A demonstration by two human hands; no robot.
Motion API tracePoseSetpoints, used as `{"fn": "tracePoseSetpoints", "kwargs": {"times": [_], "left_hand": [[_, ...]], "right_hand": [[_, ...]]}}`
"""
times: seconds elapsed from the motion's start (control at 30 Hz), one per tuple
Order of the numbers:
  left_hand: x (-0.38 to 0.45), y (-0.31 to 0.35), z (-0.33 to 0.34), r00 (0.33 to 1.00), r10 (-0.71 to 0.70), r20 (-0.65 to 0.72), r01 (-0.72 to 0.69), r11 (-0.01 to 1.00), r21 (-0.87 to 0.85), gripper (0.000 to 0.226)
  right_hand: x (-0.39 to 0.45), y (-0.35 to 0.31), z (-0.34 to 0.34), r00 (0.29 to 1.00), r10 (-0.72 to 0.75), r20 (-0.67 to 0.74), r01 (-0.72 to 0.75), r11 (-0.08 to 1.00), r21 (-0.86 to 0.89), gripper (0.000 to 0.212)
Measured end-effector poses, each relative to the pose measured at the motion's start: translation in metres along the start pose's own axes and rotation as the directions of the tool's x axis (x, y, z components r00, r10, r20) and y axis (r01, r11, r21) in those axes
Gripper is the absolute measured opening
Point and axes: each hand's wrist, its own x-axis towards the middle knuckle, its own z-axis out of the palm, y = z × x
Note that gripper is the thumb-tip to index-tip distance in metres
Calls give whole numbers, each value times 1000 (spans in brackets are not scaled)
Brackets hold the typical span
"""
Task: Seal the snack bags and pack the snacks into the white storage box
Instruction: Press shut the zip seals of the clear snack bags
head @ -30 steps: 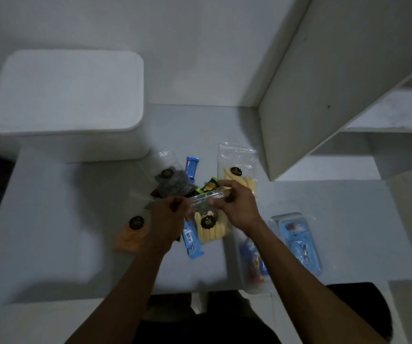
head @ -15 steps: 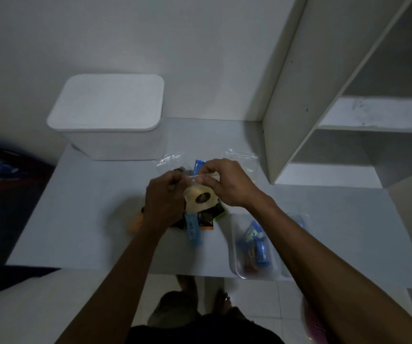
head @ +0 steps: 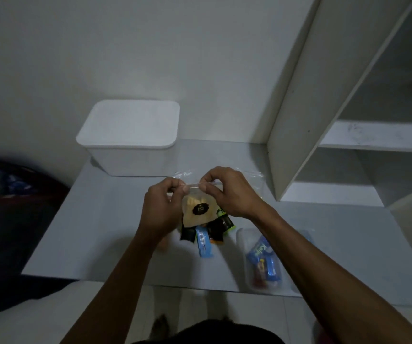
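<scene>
Two hands up over the table (head: 95, 232), both pinching the top strip of one clear snack bag (head: 198, 209) w/ pale yellow sticks and a dark round label. Left hand (head: 161, 207) grips the strip's left end, thumb & fingers curled; right hand (head: 227, 192) pinches its right end. Bag hangs between them above loose wrappers (head: 203, 240). Right of those, a clear tray of blue packets (head: 262, 263). Further back-left, white storage box (head: 130, 137), lid on.

The lidded storage box (head: 128, 137) stood at the table's (head: 100, 232) back left, against the wall. Loose snack packets (head: 203, 240) lay mid-table, a clear tray of snacks (head: 264, 263) to their right at the near edge. Shelving (head: 296, 100) stood back right.
</scene>
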Motion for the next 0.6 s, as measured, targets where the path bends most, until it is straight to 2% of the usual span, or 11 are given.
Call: {"fn": "tracePoseSetpoints", "kwargs": {"times": [0.2,0.43,0.6], "left_hand": [[16,4,-25,998,12,68,-9,999,-48,6],[23,-2,-36,998,9,63,-7,1000,-28,9],[23,-1,-38,988,29,155,-12,994,-113,6]], "right_hand": [[12,-16,11,996,42,-80,-45,998,-33,6],[12,-28,20,990,77,-117,-69,995,68,11],[7,-30,22,972,145,-184,-137,989,57,9]]}}
